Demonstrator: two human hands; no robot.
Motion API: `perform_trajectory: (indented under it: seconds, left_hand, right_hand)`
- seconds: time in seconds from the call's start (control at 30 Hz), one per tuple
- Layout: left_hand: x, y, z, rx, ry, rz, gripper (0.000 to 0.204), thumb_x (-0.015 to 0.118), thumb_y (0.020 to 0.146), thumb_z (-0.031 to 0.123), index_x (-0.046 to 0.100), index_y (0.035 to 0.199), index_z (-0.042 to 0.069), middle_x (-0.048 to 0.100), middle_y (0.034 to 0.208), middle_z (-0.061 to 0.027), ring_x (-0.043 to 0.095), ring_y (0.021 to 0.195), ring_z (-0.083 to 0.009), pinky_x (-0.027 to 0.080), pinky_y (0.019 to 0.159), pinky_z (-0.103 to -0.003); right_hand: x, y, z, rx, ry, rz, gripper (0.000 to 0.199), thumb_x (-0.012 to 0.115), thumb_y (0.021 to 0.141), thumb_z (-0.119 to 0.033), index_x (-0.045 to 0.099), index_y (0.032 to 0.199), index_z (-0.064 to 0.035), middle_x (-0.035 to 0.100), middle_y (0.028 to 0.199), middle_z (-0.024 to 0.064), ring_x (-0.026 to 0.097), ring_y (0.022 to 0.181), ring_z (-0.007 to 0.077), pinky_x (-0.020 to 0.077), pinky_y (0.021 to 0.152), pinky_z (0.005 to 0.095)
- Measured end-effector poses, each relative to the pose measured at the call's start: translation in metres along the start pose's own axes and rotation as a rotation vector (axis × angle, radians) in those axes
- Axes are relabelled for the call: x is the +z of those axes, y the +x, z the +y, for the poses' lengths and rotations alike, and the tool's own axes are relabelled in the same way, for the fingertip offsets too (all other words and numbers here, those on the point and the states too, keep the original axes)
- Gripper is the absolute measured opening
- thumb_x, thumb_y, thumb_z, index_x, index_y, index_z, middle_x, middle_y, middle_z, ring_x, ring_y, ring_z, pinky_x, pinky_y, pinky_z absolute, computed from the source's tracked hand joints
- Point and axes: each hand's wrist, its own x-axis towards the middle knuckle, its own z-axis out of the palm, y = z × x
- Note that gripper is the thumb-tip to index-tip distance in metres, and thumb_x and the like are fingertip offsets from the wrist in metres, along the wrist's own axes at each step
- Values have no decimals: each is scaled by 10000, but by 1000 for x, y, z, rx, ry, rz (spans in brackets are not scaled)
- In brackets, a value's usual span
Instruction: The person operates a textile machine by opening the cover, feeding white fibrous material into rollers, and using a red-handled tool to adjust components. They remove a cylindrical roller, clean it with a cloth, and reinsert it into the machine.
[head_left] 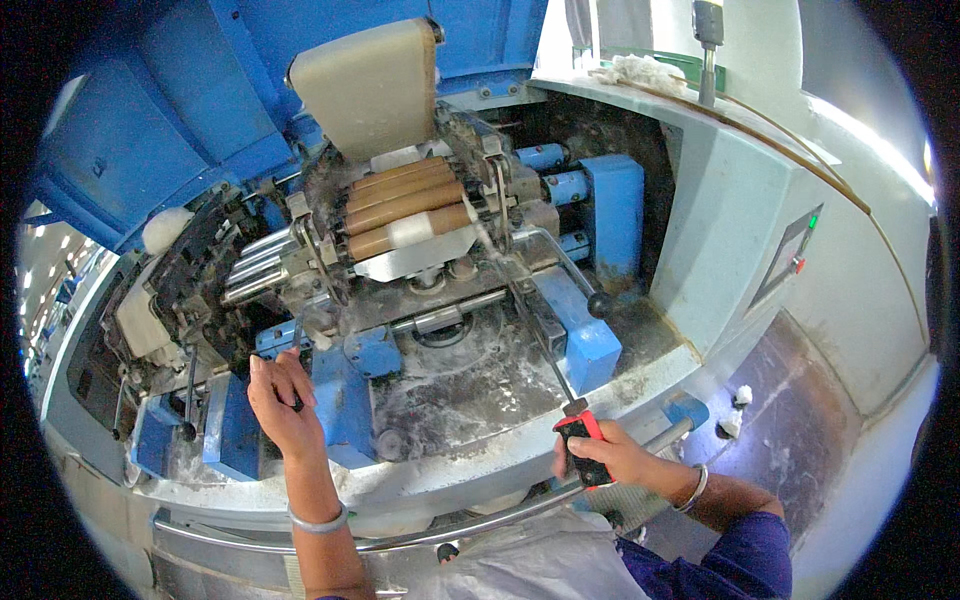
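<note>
A long-rod tool (582, 445) with a red and black handle, much like an air blow gun, is in my right hand (606, 455). Its thin dark rod reaches up and away toward the brown rollers (405, 210) of the textile machine. Around one roller lies white fibre (410, 230), just above a shiny metal plate (415, 258). My left hand (281, 392) is raised over the machine's front, beside a blue block (343, 405). Its fingers are curled, and a small black bit shows by them; what it belongs to is unclear.
A raised beige padded cover (368, 88) stands above the rollers. Levers with black knobs (598, 305) stick out on both sides. A metal rail (480, 525) runs along the near edge. White fluff (645, 70) lies on the right-hand housing (740, 180), where a long thin rod also rests.
</note>
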Motion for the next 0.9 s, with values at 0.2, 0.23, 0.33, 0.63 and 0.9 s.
perform_trajectory:
  seconds: [0.2,0.23,0.33,0.63,0.9]
  left_hand:
    - [-1,1,-1,54,59,-76,483,333,1000,301,302,545,142,337,433,-27,308,483,-130,362,821,-339]
    - [-1,1,-1,60,64,-79,483,333,1000,302,303,546,143,336,433,-27,308,484,-130,361,821,-340]
    - [-1,-1,-1,9,35,2,481,335,1000,304,303,546,145,334,434,-25,308,485,-130,360,823,-343]
    - [1,1,1,45,64,-49,494,327,999,298,284,531,146,335,430,-23,303,480,-132,358,832,-346]
    - [0,0,2,43,73,-24,503,354,988,287,287,513,136,334,423,-35,284,466,-137,374,847,-350]
  right_hand:
    - [-2,2,3,14,40,-2,237,497,918,-208,566,980,10,647,824,123,632,779,182,501,704,302]
    - [-6,1,4,85,122,21,235,499,918,-210,568,971,8,647,810,120,630,768,178,499,688,299]
    - [-15,-2,7,131,109,25,230,515,915,-223,574,942,-2,646,770,105,623,737,159,491,632,288]
    - [-17,-19,-25,-36,-41,78,254,573,887,-232,572,991,1,665,826,126,639,700,158,502,606,272]
    - [-116,21,-41,-401,179,653,303,594,851,-267,563,1032,-26,672,894,151,646,771,200,485,677,328]
